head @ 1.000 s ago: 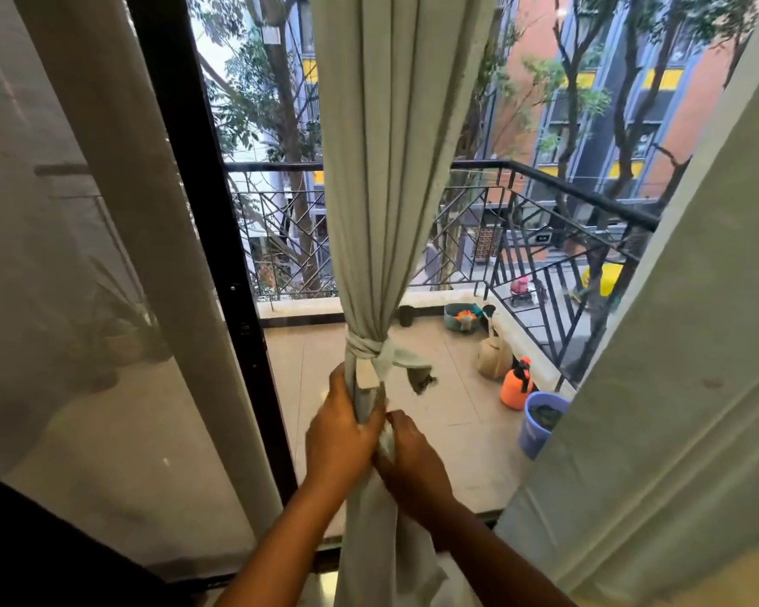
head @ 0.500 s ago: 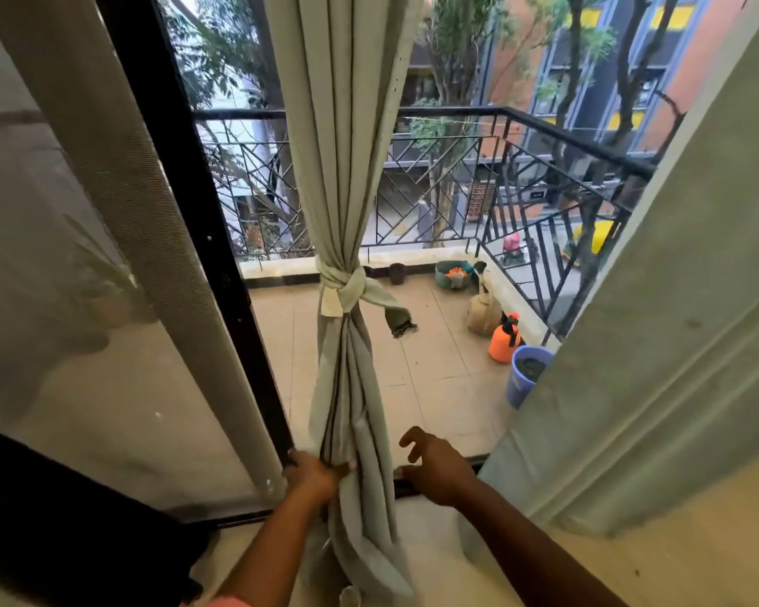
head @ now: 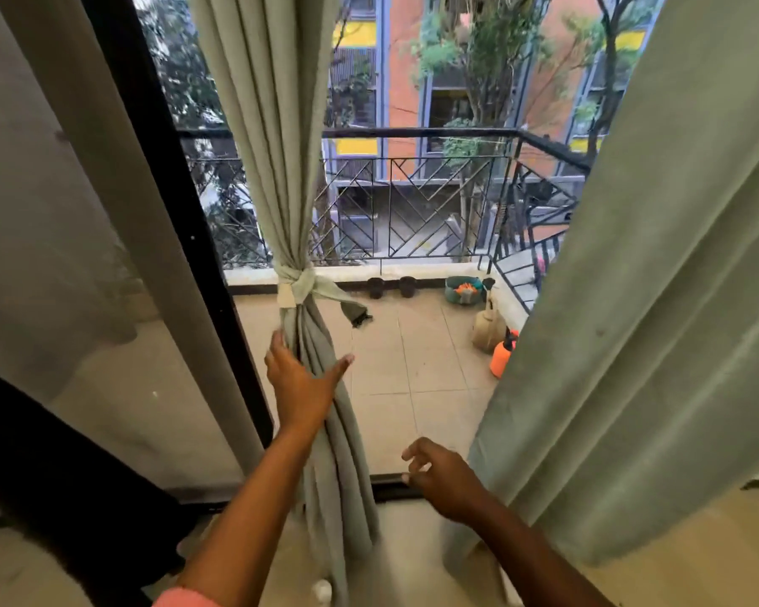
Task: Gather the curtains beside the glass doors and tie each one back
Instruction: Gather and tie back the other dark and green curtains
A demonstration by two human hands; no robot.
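The tied curtain [head: 299,238] is being held gathered by a knotted tie-back [head: 305,286] beside the black door frame [head: 172,203]. Its lower bundle is being touched by the left hand [head: 301,378], fingers spread wide and straight. The right hand [head: 443,479] is being held apart from the fabric, fingers loosely curled around nothing. A second curtain [head: 658,300] is hanging loose at the right. An orange spray bottle [head: 502,354] is standing on the balcony floor [head: 413,370].
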